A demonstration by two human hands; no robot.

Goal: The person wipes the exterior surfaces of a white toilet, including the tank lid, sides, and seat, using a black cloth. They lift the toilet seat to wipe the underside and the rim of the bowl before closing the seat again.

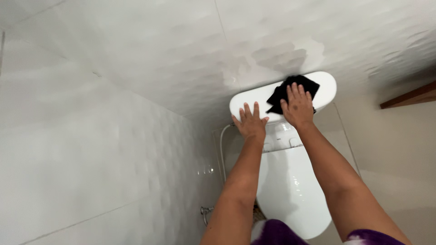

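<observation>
A white tiled wall [113, 136] closes in a narrow bathroom, with a white toilet [293, 190] set against it, lid down. The right hand [298, 107] lies flat, grip open with fingers spread, pressing a black cloth [290, 88] onto the cistern lid [254, 97]; the cloth shows just beyond its fingertips. The left hand [250, 122], just beside it, also open, rests palm-down on the lid's near edge. A water hose [221, 149] hangs below the left hand.
</observation>
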